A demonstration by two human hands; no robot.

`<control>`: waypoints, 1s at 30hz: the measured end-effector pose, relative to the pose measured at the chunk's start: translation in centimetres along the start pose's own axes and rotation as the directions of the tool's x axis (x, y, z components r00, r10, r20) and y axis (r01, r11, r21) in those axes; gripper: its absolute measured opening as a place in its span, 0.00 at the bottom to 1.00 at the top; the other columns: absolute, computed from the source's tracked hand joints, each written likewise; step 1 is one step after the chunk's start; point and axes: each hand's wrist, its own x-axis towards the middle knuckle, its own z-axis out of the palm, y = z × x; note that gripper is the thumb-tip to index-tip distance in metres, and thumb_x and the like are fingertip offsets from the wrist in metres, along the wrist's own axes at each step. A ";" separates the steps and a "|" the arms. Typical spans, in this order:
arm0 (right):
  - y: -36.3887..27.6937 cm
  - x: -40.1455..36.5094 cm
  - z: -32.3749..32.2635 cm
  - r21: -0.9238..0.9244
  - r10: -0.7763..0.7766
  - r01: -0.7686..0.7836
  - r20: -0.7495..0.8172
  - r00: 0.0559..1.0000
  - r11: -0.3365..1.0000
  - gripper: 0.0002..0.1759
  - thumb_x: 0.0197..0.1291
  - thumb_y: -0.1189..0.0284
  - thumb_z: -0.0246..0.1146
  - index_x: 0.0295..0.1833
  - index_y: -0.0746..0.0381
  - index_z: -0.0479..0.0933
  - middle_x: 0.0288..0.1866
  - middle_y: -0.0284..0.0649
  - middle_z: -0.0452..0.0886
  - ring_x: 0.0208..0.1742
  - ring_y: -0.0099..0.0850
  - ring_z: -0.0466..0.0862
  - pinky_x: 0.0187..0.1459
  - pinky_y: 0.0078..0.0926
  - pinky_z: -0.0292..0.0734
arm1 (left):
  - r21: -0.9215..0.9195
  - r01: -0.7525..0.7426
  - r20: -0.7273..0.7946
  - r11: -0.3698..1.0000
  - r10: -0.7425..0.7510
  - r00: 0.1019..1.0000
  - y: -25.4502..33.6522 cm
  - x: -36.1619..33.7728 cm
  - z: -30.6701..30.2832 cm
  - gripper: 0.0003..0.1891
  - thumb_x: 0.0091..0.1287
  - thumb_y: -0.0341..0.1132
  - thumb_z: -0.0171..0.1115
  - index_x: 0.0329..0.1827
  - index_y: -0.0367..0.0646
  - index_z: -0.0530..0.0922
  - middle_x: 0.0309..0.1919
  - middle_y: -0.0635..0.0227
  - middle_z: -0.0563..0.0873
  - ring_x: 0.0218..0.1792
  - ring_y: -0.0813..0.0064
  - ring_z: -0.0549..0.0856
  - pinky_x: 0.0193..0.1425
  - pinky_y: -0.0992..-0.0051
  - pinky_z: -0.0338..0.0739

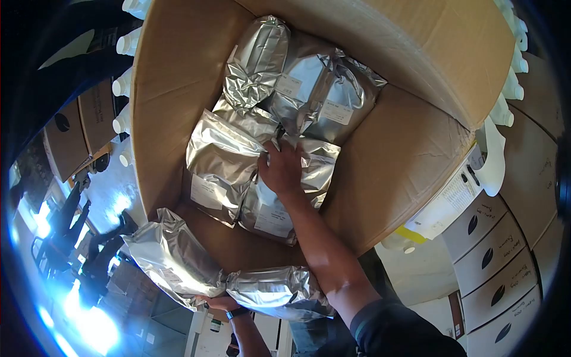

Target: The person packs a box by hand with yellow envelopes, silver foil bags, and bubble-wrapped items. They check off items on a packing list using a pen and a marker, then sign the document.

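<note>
My right hand [282, 169] reaches into a big cardboard box [386, 160], its fingers closed on the top of a silver foil pouch [270, 205] with a white label. Another labelled foil pouch [220, 160] lies right beside it. Several more silver pouches [256, 62] fill the far part of the box. Low in the view, my left hand [220, 302], with a dark watch at the wrist, grips the near end of a bulging foil pouch [172, 256]; its fingers are partly hidden. A further foil pouch [279, 291] lies over the box's near edge, against my right forearm.
White bottles [123, 83] line the left side of the box, and more white bottles [511, 89] stand on the right. Stacked cartons [493, 262] with leaf marks stand at right. A paper label [446, 193] hangs outside the box. People [71, 220] stand at left.
</note>
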 end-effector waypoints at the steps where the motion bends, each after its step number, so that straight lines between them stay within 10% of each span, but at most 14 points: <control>1: 0.5 -0.5 0.8 0.107 0.051 -0.064 0.112 0.992 0.992 0.14 0.51 0.70 0.65 0.45 0.59 0.79 0.44 0.49 0.75 0.44 0.49 0.75 0.48 0.49 0.71 | -0.004 0.002 -0.001 1.000 -0.002 1.000 0.0 -0.1 -0.1 0.47 0.69 0.69 0.44 0.78 0.38 0.51 0.76 0.50 0.58 0.72 0.49 0.64 0.75 0.50 0.59; 9: -3.5 -3.1 -2.8 0.176 -0.114 0.090 0.131 0.985 0.980 0.12 0.48 0.70 0.65 0.40 0.59 0.79 0.37 0.45 0.73 0.39 0.44 0.76 0.38 0.43 0.74 | -0.017 0.007 0.001 1.000 -0.007 1.000 -0.2 -0.1 0.3 0.47 0.70 0.68 0.44 0.78 0.37 0.51 0.75 0.49 0.58 0.72 0.49 0.64 0.75 0.50 0.59; 15: -1.2 -0.4 0.3 0.202 0.261 -0.415 0.523 0.812 0.887 0.13 0.53 0.68 0.61 0.43 0.62 0.79 0.43 0.51 0.79 0.45 0.48 0.81 0.36 0.49 0.79 | 0.026 -0.009 0.006 1.000 0.009 1.000 -0.1 -0.4 0.3 0.47 0.70 0.68 0.44 0.78 0.36 0.51 0.75 0.49 0.58 0.72 0.49 0.64 0.76 0.51 0.59; 21: 0.6 1.0 1.2 -0.132 -0.054 0.057 0.031 0.998 0.990 0.17 0.57 0.63 0.61 0.49 0.60 0.79 0.58 0.53 0.73 0.57 0.52 0.78 0.50 0.51 0.78 | 0.097 -0.047 0.006 0.994 0.047 0.999 0.4 -0.8 0.5 0.47 0.70 0.68 0.43 0.78 0.36 0.51 0.75 0.49 0.58 0.72 0.49 0.64 0.76 0.51 0.59; 25: 0.8 2.8 2.6 0.054 0.355 -0.372 0.200 0.913 0.927 0.36 0.58 0.52 0.62 0.68 0.60 0.68 0.61 0.57 0.73 0.62 0.53 0.76 0.58 0.53 0.73 | 0.300 -0.118 0.018 0.947 0.118 0.993 1.9 -2.8 1.7 0.47 0.70 0.68 0.43 0.78 0.35 0.51 0.75 0.48 0.58 0.72 0.49 0.64 0.76 0.51 0.59; 26: 0.5 3.5 1.7 0.034 0.419 -0.491 0.469 0.777 0.871 0.39 0.58 0.48 0.61 0.69 0.60 0.66 0.55 0.58 0.78 0.57 0.54 0.79 0.56 0.52 0.75 | 0.313 -0.131 0.023 0.941 0.130 0.991 2.2 -3.5 2.1 0.47 0.70 0.68 0.43 0.78 0.35 0.51 0.75 0.48 0.58 0.72 0.49 0.64 0.76 0.51 0.59; 27: 0.4 3.9 1.0 -0.022 0.439 -0.594 0.696 0.569 0.804 0.42 0.58 0.44 0.60 0.70 0.59 0.64 0.49 0.58 0.82 0.52 0.55 0.83 0.54 0.50 0.77 | 0.284 -0.121 0.022 0.951 0.120 0.993 1.7 -2.8 1.6 0.47 0.70 0.68 0.43 0.78 0.35 0.51 0.75 0.48 0.58 0.72 0.49 0.64 0.76 0.51 0.59; 30: 1.4 2.5 2.3 0.097 0.313 -0.494 0.665 0.678 0.864 0.34 0.58 0.47 0.58 0.60 0.62 0.74 0.41 0.57 0.85 0.46 0.55 0.85 0.52 0.50 0.78 | -0.294 0.056 0.040 0.954 -0.047 0.998 -2.4 2.8 -2.1 0.47 0.71 0.68 0.43 0.78 0.36 0.51 0.75 0.48 0.58 0.72 0.50 0.64 0.76 0.51 0.58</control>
